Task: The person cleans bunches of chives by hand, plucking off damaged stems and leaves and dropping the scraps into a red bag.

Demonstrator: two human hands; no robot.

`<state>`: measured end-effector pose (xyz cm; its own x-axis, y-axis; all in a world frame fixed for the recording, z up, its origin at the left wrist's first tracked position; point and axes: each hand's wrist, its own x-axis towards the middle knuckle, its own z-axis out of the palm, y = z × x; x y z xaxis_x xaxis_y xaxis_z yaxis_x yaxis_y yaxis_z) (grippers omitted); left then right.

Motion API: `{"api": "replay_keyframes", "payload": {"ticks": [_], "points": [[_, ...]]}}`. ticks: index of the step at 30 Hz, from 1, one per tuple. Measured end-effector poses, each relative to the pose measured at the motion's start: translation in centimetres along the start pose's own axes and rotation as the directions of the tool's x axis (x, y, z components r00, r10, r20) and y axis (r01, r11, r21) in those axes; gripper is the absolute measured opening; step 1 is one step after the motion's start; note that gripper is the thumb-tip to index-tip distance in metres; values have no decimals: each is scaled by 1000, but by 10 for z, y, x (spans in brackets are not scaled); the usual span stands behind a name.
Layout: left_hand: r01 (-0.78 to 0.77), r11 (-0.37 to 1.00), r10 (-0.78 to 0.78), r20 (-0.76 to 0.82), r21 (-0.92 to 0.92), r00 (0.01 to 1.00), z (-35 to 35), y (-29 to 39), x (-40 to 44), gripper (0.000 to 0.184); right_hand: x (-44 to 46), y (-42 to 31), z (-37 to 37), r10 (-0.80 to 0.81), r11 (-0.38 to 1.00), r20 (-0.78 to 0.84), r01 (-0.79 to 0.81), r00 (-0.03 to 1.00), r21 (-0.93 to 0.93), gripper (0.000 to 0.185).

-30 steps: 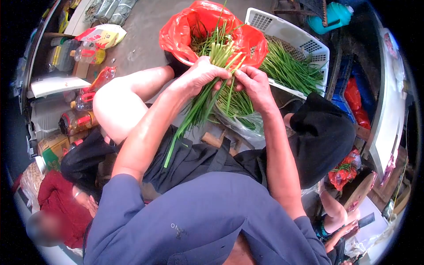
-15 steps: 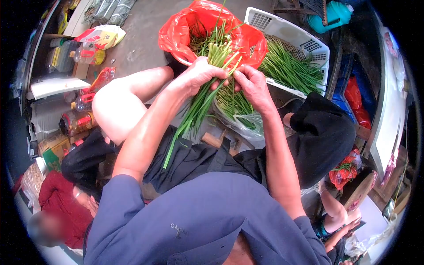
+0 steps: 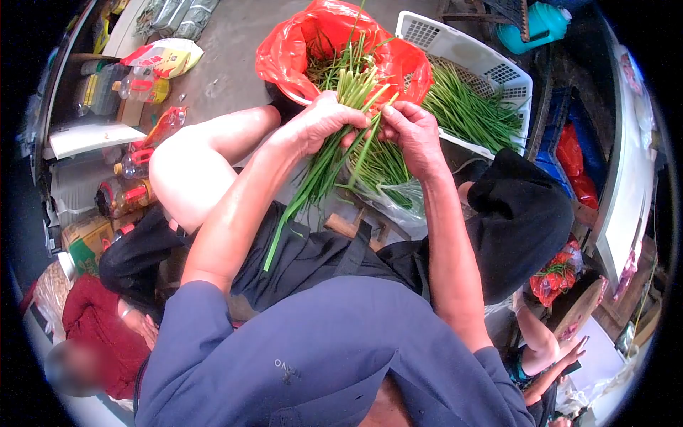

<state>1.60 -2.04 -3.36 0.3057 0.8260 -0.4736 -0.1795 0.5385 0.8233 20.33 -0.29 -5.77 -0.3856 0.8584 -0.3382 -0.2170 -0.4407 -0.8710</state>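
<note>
A bunch of garlic chives (image 3: pixel 321 171) is gripped in my left hand (image 3: pixel 318 127), pale cut ends up and green leaves hanging toward my lap. Beside it my right hand (image 3: pixel 415 140) pinches a chive stalk (image 3: pixel 368 146) between thumb and fingers, slightly apart from the bunch. Just beyond both hands stands a container lined with a red plastic bag (image 3: pixel 279 62), with loose chive scraps (image 3: pixel 324 62) inside. Below the right hand, more chives (image 3: pixel 377 165) lie in a clear plastic bag (image 3: pixel 384 205).
A white plastic crate (image 3: pixel 455 44) of chives (image 3: pixel 473 107) stands at the far right. Bottles (image 3: pixel 142 87) line the left side, near a person in a dark red top (image 3: pixel 99 331). Another person's hand (image 3: pixel 569 356) shows at lower right. A teal jug (image 3: pixel 535 30) lies at the back.
My right hand has moved slightly right, drawing a stalk away from the bunch. My left hand stays in place with the bunch. The lower-right person's hand has shifted.
</note>
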Motion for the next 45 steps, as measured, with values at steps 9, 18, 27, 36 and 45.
{"api": "replay_keyframes", "payload": {"ticks": [9, 18, 27, 36, 45], "points": [[7, 998, -7, 1, 56, 1000, 2, 0, 1, 17, 1, 11, 7, -140, 913, -39, 114, 989, -391, 26], [67, 998, -67, 6, -18, 998, 1, 2, 1, 15, -1, 4, 6, -104, 927, -44, 80, 994, -367, 24], [58, 998, -57, 8, -41, 998, -2, 0, 2, 16, 6, 11, 2, -108, 992, -222, 92, 969, -81, 21], [52, 997, -51, 11, -57, 999, -1, -2, 2, 16, 3, 10, 9, -104, 989, -141, 87, 985, -121, 23], [62, 997, -60, 25, -56, 998, 4, 0, 1, 12, 10, 26, 4, -233, 891, -164, 143, 958, -431, 29]]}}
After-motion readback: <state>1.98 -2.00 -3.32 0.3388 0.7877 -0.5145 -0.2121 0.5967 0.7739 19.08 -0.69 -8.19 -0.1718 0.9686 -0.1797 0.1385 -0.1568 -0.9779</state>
